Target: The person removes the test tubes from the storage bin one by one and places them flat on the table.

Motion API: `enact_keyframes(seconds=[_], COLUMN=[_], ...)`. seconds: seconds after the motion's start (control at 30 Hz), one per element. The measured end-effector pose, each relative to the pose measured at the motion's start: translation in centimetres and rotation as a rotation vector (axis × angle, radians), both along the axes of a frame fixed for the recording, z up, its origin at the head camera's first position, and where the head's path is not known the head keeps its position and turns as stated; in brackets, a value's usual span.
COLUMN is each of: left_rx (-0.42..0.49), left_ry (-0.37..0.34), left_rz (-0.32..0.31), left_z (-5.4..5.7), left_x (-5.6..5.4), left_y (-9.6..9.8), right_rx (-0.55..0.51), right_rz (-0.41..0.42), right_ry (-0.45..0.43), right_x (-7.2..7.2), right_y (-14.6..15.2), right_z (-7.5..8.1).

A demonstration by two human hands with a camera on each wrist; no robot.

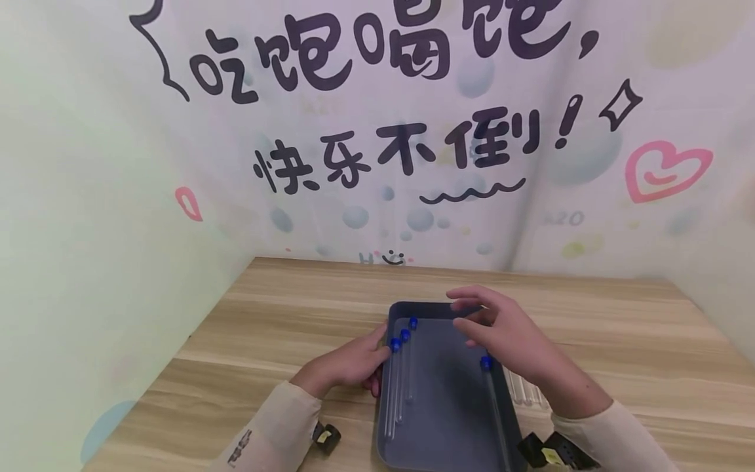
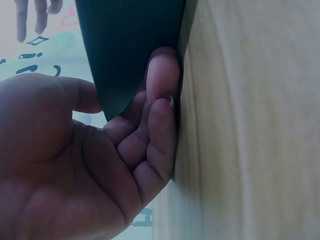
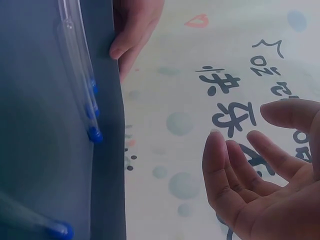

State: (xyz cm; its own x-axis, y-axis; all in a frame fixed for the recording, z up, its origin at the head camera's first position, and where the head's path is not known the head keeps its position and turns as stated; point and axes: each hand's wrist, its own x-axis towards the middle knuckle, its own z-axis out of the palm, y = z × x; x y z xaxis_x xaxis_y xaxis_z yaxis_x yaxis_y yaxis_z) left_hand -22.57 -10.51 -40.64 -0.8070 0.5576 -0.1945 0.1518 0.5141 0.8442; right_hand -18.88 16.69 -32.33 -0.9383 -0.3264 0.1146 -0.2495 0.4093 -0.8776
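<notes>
A dark grey tray (image 1: pixel 448 393) lies on the table, its long sides running away from the person; its middle serves as the clock's centre here. Inside, along the 9 to 10 o'clock wall, three slim clear tubes (image 1: pixel 402 377) lie side by side, staggered, their blue caps (image 1: pixel 405 335) toward the far end. A fourth tube (image 1: pixel 495 413) lies along the opposite wall, with its blue cap (image 1: pixel 486 362) near 2 o'clock and its body running down toward 5.

The left hand (image 1: pixel 354 360) grips the tray at 9 to 10 o'clock, thumb at the rim and fingers curled against the outside (the left wrist view shows them folded just beside the wood). The right hand (image 1: pixel 495 328) hovers over the 1 to 2 o'clock corner, empty, its fingers loosely bent and the thumb parted from them.

Just outside the tray at 3 o'clock, more clear tubes (image 1: pixel 527 391) lie on the wood-grain table (image 1: pixel 283 341), partly hidden by the right arm. Pale sleeves (image 1: pixel 277 419) come in from 7 and 5 o'clock. Beyond, at 12, hangs a white sheet (image 1: pixel 330 226) printed with dark characters (image 1: pixel 407 147), pale bubbles and, toward 1 to 2, a pink heart (image 1: pixel 663 176).
</notes>
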Motion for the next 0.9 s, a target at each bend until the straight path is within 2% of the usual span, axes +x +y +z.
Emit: enact_keyframes(seconds=[0.3,0.7,0.9], left_rx=[0.016,0.01,0.02], left_ry=[0.012,0.006,-0.002], left_rz=[-0.028,-0.03,-0.026], left_z=[0.1,-0.2,0.0], left_x=[0.0,-0.3,-0.3], left_y=[0.0,-0.2,-0.3], right_rx=[-0.01,-0.036,-0.07], right_rz=[0.015,0.022,0.036], right_ry=[-0.028,-0.086,-0.122], right_x=[-0.5,-2.3,-2.7], right_y=[-2.2,-5.1,-5.9], right_z=[0.2,-1.8,-2.8])
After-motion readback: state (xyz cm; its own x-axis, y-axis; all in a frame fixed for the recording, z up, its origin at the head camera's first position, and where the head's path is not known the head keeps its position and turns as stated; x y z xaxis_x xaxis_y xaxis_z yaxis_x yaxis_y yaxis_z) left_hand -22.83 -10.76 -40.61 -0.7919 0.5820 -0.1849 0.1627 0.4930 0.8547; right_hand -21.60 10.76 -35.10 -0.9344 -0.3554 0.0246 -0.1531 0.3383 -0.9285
